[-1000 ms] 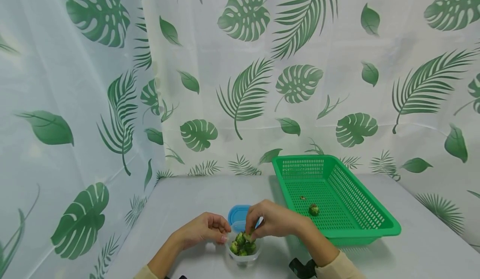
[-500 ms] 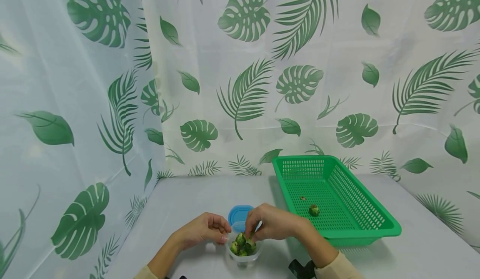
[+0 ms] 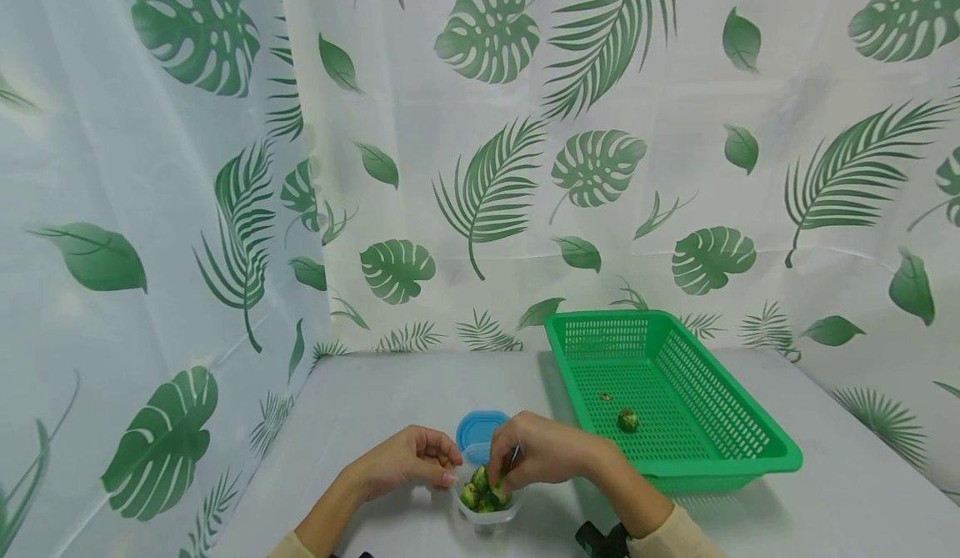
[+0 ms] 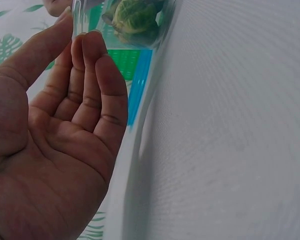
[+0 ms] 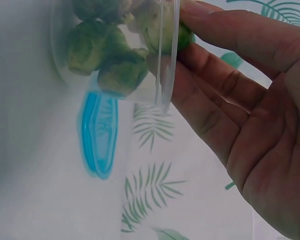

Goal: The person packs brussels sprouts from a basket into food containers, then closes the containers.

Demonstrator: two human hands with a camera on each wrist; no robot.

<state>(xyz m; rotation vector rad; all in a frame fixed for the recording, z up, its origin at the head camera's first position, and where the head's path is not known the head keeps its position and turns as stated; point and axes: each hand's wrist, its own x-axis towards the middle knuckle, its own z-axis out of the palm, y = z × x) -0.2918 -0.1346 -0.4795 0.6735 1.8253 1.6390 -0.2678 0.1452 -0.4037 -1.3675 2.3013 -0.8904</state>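
Note:
A small clear plastic container (image 3: 483, 518) stands on the table, holding several Brussels sprouts (image 4: 135, 20). My left hand (image 3: 408, 462) holds its left rim between thumb and fingertips. From the right, my right hand (image 3: 543, 449) reaches into the container's mouth, its thumb and fingers pinching a Brussels sprout (image 5: 185, 36) among the others. Through the clear wall in the right wrist view, more sprouts (image 5: 122, 72) lie below those fingers. Part of the pinched sprout is hidden by the hand in the head view.
Just behind the container lies a blue lid (image 3: 476, 426). A green perforated basket (image 3: 750, 465) stands to the right, with one Brussels sprout (image 3: 627, 420) and a small brownish scrap (image 3: 606, 396) in it. A leaf-patterned curtain (image 3: 487, 316) closes off the back and left.
My right hand has sunk slightly lower into the container with the pinched sprout. The left hand and the container have stayed where they were.

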